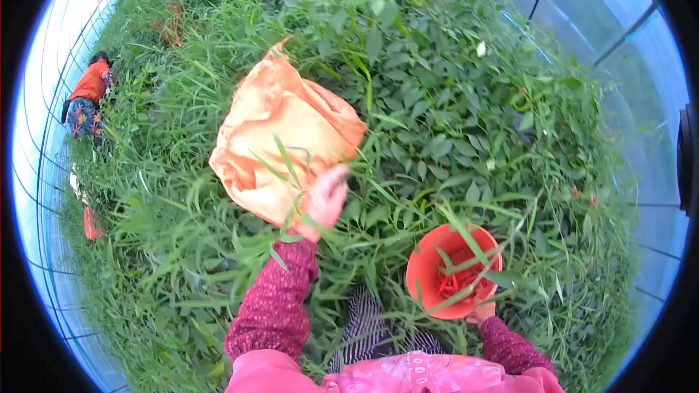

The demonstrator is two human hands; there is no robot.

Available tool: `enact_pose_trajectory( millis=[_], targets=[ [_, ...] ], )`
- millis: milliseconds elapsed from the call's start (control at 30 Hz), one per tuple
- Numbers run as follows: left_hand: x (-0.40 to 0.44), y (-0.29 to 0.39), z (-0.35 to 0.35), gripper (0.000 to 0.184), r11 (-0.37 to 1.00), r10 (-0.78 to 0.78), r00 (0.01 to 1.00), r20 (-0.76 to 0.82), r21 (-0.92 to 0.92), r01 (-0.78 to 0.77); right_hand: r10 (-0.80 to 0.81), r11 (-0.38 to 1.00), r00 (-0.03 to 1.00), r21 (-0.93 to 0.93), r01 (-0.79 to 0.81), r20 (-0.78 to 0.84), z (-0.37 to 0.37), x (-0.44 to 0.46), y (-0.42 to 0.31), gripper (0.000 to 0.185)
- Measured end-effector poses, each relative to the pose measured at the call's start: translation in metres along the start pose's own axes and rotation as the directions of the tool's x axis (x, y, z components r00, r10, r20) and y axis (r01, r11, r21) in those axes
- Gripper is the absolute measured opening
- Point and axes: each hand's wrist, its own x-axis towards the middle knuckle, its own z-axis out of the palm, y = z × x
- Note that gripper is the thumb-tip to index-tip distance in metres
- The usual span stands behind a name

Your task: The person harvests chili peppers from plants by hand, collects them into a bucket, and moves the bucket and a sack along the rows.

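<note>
An orange cloth sack point(291, 124) lies on the green plants, its surface creased. My left hand point(325, 202) is over the sack's lower right edge, partly crossed by grass blades and blurred, so its grip is unclear. To the right, a red bucket point(422, 269) leans with its mouth toward me and holds red peppers point(455, 276). My right hand point(481, 307) is at the bucket's lower right rim, with fingers closed round the rim. Grass blades and leaves hang in front of the bucket.
Dense grass and leafy plants point(437, 124) surround me. A person in an orange top point(90, 84) bends among the plants at the far left. Below that person is a red object point(91, 223). Translucent sheeting on a frame point(604, 22) stands at the right.
</note>
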Motion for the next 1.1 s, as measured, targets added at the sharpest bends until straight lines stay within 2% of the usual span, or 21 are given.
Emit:
enact_pose_trajectory(
  millis=[67,100,133,167,200,233,267,300,367,433,500,633,700,733,800,833,867,933,1000,1067,1100],
  targets=[
    [0.063,-0.009,-0.036,0.056,0.932,-0.045,0.994,-0.1,0.355,0.078,-0.026,0.999,0.998,0.025,0.028,-0.061,0.018,-0.026,-0.051,0.059],
    [0.076,-0.02,-0.046,0.056,0.93,-0.036,0.993,-0.111,0.36,0.074,0.055,0.995,0.998,-0.086,-0.058,-0.038,0.021,-0.024,-0.057,0.068],
    [0.091,-0.037,-0.054,0.071,0.774,-0.153,0.984,-0.096,0.607,0.18,0.136,0.97,0.991,-0.2,-0.136,-0.015,0.024,-0.025,-0.067,0.077],
    [0.105,-0.047,-0.061,0.088,0.545,-0.268,0.957,-0.114,0.801,0.248,-0.08,0.802,0.996,-0.596,0.041,-0.038,0.023,0.065,0.041,0.075],
    [0.109,-0.05,-0.068,0.097,0.485,-0.437,0.896,-0.079,0.818,0.309,-0.291,0.444,0.955,-0.893,0.08,-0.06,0.024,0.143,0.134,0.073],
    [0.105,-0.055,-0.074,0.106,0.413,-0.594,0.803,-0.049,0.838,0.357,-0.449,0.8,0.878,-0.513,0.311,-0.168,0.031,0.095,0.073,0.074],
    [0.099,-0.076,-0.078,0.122,0.422,-0.698,0.715,-0.041,0.783,0.458,-0.587,0.797,0.764,-0.024,0.604,-0.268,0.037,0.046,0.011,0.076],
    [0.089,-0.109,-0.077,0.125,0.455,-0.757,0.653,0.0,0.718,0.527,-0.453,0.849,0.861,0.182,0.496,-0.231,0.046,0.019,-0.031,0.075],
    [0.076,-0.102,-0.068,0.132,0.351,-0.864,0.503,0.014,0.733,0.583,-0.141,0.945,0.988,0.29,0.153,-0.062,0.053,0.002,-0.071,0.074],
    [0.063,-0.102,-0.056,0.124,0.285,-0.874,0.484,-0.053,0.749,0.598,-0.059,0.947,0.998,0.317,0.056,0.0,0.057,-0.004,-0.088,0.072],
    [0.033,-0.204,-0.04,0.109,0.327,-0.875,0.481,-0.053,0.669,0.668,-0.02,0.945,1.0,0.325,0.011,0.023,0.056,-0.006,-0.094,0.071],
    [0.042,-0.189,-0.034,0.074,0.377,-0.79,0.596,-0.139,0.657,0.653,0.016,0.932,1.0,0.363,-0.024,0.026,0.049,-0.003,-0.095,0.068],
    [0.059,-0.142,-0.047,0.029,0.423,-0.706,0.707,0.023,0.815,0.396,0.022,0.921,0.999,0.389,-0.033,0.032,0.044,-0.001,-0.096,0.066],
    [0.065,-0.153,-0.05,0.029,0.417,-0.699,0.715,0.013,0.82,0.392,0.023,0.914,0.999,0.404,-0.035,0.034,0.041,0.0,-0.097,0.066],
    [0.085,-0.175,-0.055,0.027,0.614,-0.481,0.875,0.056,0.734,0.291,0.02,0.897,0.999,0.441,-0.038,0.046,0.032,0.0,-0.097,0.064],
    [0.094,-0.131,-0.058,0.027,0.799,-0.543,0.839,-0.018,0.297,0.523,0.021,0.886,0.998,0.462,-0.043,0.053,0.029,0.001,-0.098,0.064],
    [0.109,-0.064,-0.061,0.027,0.77,-0.62,0.784,-0.044,-0.23,0.595,0.019,0.877,0.998,0.478,-0.048,0.065,0.024,0.001,-0.098,0.063],
    [0.127,0.021,-0.073,0.027,0.687,-0.567,0.822,0.059,-0.516,0.511,0.016,0.862,0.996,0.504,-0.056,0.083,0.016,0.001,-0.095,0.061],
    [0.134,0.118,-0.076,0.026,0.635,-0.656,0.754,0.009,-0.534,0.559,0.011,0.841,0.995,0.537,-0.065,0.102,0.004,-0.002,-0.092,0.06],
    [0.123,0.228,-0.078,0.038,0.533,-0.655,0.736,0.167,-0.588,0.608,0.008,0.82,0.993,0.567,-0.075,0.119,-0.008,-0.003,-0.084,0.059],
    [0.112,0.256,-0.062,0.037,0.52,-0.589,0.799,0.121,-0.7,0.49,0.007,0.813,0.991,0.577,-0.083,0.133,-0.012,-0.004,-0.08,0.058]
  ],
)
